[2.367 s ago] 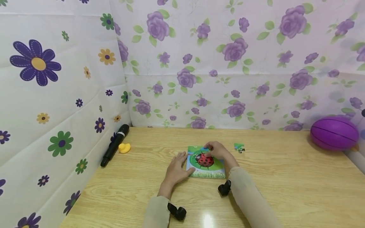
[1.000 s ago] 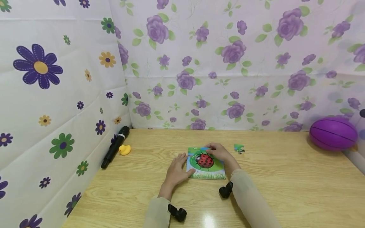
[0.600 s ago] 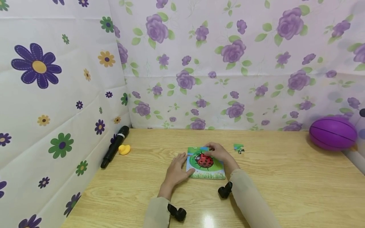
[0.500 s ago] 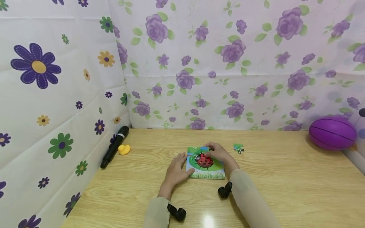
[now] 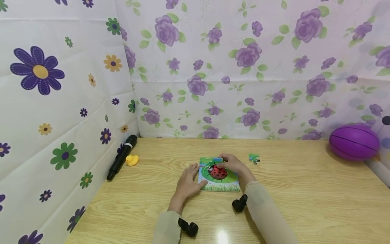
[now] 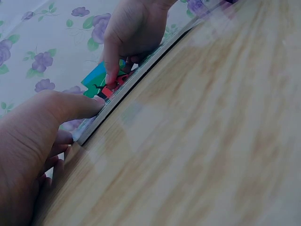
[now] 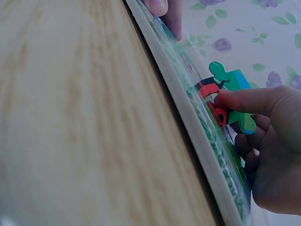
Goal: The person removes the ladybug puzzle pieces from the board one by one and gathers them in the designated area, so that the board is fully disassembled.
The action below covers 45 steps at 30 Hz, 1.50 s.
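Observation:
A square jigsaw puzzle [image 5: 223, 187] with a red ladybug picture lies flat on the table. My left hand [image 5: 186, 182] rests at its left side with fingers spread; the thumb touches the picture near the front left. My right hand [image 5: 234, 164] is over the back right part and pinches a puzzle piece [image 7: 235, 81] between thumb and fingers. In the right wrist view this piece is green, blue and red and stands tilted up from the board. Its lower edge and the spot beneath are partly hidden. Another loose puzzle piece [image 5: 254, 158] lies right of the puzzle.
A yellow rubber duck [image 5: 132, 160] and a black microphone [image 5: 122, 157] lie at the left beside the flowered cloth wall. A purple ball [image 5: 354, 142] sits at the back right. A second flowered cloth hangs behind the table [image 5: 304, 189].
The right hand still pinches its piece over the same part of the puzzle, with only slight shifts of thumb and fingers. The left hand stays in place. The head view drifts a little.

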Available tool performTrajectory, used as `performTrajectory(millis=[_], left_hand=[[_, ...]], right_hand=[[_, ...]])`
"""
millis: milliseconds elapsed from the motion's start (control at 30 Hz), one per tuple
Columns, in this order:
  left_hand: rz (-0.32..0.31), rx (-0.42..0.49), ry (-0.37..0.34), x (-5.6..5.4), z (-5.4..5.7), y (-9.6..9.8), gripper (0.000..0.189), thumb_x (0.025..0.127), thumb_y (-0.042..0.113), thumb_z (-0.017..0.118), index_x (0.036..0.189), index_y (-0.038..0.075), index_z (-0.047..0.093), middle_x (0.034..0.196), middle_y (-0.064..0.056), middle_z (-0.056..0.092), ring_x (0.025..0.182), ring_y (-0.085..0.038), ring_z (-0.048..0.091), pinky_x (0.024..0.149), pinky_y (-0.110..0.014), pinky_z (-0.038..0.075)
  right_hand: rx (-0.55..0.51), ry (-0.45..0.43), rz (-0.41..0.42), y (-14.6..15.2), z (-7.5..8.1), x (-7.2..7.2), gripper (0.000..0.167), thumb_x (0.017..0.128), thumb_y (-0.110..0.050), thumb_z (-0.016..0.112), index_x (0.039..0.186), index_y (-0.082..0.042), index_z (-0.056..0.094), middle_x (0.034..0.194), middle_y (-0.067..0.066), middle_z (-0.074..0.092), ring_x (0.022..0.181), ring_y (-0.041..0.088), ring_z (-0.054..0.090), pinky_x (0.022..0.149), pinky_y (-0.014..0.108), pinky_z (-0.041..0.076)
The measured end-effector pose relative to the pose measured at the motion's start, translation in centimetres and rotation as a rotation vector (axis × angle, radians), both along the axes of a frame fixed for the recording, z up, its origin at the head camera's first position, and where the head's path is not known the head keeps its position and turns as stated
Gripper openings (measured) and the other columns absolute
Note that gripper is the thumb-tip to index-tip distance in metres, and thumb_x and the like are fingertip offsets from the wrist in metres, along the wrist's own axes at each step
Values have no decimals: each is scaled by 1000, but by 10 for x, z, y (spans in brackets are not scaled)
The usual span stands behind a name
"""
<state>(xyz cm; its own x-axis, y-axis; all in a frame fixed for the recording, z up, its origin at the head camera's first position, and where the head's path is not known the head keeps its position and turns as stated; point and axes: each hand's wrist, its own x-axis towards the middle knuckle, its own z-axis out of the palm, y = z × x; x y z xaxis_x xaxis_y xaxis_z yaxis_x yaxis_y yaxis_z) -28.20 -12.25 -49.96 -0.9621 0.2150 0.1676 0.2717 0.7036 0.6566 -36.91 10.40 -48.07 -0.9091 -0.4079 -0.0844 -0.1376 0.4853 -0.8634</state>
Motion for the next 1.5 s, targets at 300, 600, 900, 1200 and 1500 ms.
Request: performTrajectory(millis=[300,600,900,1200,1500], left_hand=[[2,8,6,0,0,-1,74,87,40,69,145,1,46,156,-16,38,149,-35,27,126,-52,19],[-5,0,6,0,-1,-1,74,87,41,69,145,2,45,156,-15,38,149,-34,27,126,-52,19],[-8,3,8,-1,-2,0,74,87,42,68,145,2,45,156,-15,37,149,-35,26,126,-54,18],[-9,30,29,0,-3,0,74,87,42,69,144,0,46,155,-16,39,149,-35,27,126,-53,18],[-12,18,25,0,-3,-1,74,87,42,69,145,1,45,156,-15,38,149,-34,27,126,-52,18]], right_hand=[[30,19,21,0,1,0,18,93,-21,66,90,-7,55,86,4,53,78,19,45,67,29,37],[50,-1,19,2,1,-1,20,96,-27,62,94,-8,55,93,7,57,84,20,50,71,31,39],[26,7,-12,4,2,-2,23,95,-27,63,90,-7,54,84,4,51,76,18,44,64,28,35],[-80,-17,-87,11,6,0,30,93,-36,65,89,-10,51,90,6,60,82,18,54,67,28,40],[-91,27,-120,20,10,5,46,97,-39,57,109,5,48,112,16,70,101,26,66,91,44,52]])
